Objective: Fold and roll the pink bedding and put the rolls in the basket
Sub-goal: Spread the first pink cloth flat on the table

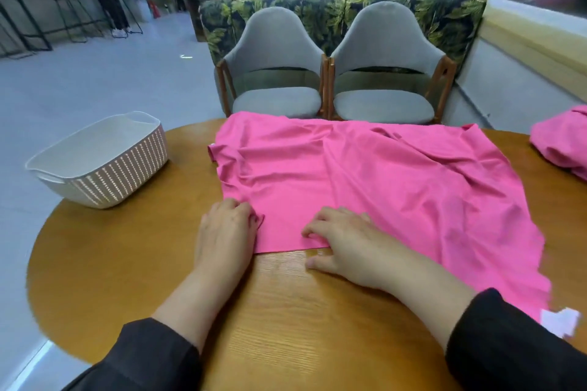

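A pink sheet (381, 181) lies spread and wrinkled across the round wooden table (133, 263). My left hand (225, 232) pinches the sheet's near left corner, its fingers curled over the cloth edge. My right hand (346, 244) lies on the near edge of the sheet, fingers bent and pressing the cloth, thumb on the bare wood. A white tag (559, 320) shows at the sheet's near right corner. A white woven basket (101, 162) stands on the table's left rim, with nothing visible inside. A second pink bundle (562, 143) lies at the table's far right.
Two grey chairs (276, 73) stand side by side beyond the table, backed by a leaf-patterned sofa (343, 9). A person in black stands behind the sofa near potted plants. Another person stands far left by black stools. A window sill runs along the right.
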Action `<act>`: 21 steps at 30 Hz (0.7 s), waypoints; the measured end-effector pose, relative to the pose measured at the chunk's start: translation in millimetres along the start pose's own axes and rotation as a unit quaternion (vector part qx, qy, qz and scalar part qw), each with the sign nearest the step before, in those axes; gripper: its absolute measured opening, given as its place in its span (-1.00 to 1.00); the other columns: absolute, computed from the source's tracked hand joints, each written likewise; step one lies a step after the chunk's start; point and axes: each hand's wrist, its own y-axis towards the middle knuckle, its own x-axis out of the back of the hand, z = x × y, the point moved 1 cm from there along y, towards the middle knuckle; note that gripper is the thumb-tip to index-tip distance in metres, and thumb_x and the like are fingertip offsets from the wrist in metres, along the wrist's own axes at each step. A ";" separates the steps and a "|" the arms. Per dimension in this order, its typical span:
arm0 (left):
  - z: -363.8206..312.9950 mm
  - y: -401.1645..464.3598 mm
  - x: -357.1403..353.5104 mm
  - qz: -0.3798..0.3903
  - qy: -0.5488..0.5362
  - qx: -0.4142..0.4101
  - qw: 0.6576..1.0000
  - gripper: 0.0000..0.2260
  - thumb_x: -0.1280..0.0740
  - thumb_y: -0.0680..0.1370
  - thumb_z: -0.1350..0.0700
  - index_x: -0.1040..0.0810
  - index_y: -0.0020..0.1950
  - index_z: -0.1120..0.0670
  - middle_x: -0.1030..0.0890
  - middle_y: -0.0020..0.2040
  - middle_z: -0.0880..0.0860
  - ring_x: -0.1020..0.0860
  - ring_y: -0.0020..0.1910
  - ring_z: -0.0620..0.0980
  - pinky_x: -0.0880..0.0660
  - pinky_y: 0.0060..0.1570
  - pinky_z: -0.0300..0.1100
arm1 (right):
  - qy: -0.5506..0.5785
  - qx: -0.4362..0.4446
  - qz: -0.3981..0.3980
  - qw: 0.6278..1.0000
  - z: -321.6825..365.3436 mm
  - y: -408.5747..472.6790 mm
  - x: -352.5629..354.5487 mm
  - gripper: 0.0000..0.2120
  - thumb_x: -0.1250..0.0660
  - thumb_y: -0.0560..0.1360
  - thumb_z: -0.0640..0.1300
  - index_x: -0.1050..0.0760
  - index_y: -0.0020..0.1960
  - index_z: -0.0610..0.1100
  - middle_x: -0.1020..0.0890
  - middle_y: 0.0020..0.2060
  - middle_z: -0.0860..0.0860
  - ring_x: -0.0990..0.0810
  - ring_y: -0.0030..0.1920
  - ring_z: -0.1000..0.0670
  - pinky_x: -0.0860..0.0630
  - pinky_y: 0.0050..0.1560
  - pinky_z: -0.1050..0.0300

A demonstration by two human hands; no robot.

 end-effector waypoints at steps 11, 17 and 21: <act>36.7 1.0 56.5 -0.131 -0.605 0.110 0.778 -0.81 -0.10 0.57 0.36 -0.33 -0.22 0.21 -0.69 0.11 -0.08 -0.57 0.03 -0.11 -0.38 -0.09 -0.07 | 0.031 0.082 -0.027 0.996 67.2 19.8 -7.7 -0.90 -0.18 0.60 0.03 -0.38 -0.04 0.03 -0.60 -0.06 0.02 -0.56 0.02 -0.10 -0.44 0.07 -0.06; 84.2 7.2 53.2 -0.037 -0.613 0.085 0.785 -0.65 -0.11 0.60 -0.05 -0.35 -0.28 0.15 -0.43 -0.46 0.32 -0.54 -0.33 0.23 -0.46 -0.01 0.08 | 0.055 0.105 0.054 0.991 96.4 23.3 -12.9 -0.84 -0.22 0.60 0.08 -0.47 0.08 0.02 -0.62 0.03 0.04 -0.58 0.07 -0.07 -0.48 0.03 0.00; 94.9 18.4 64.3 0.135 -0.432 0.102 0.886 -0.27 -0.09 0.42 -0.55 -0.52 -0.25 0.15 -0.61 -0.42 0.18 -0.58 -0.44 0.18 -0.45 -0.32 -0.12 | 0.097 0.073 -0.008 0.993 71.0 35.8 -2.1 -0.71 -0.24 0.61 0.13 -0.50 0.26 0.03 -0.59 0.17 0.10 -0.53 0.18 0.06 -0.41 0.26 0.13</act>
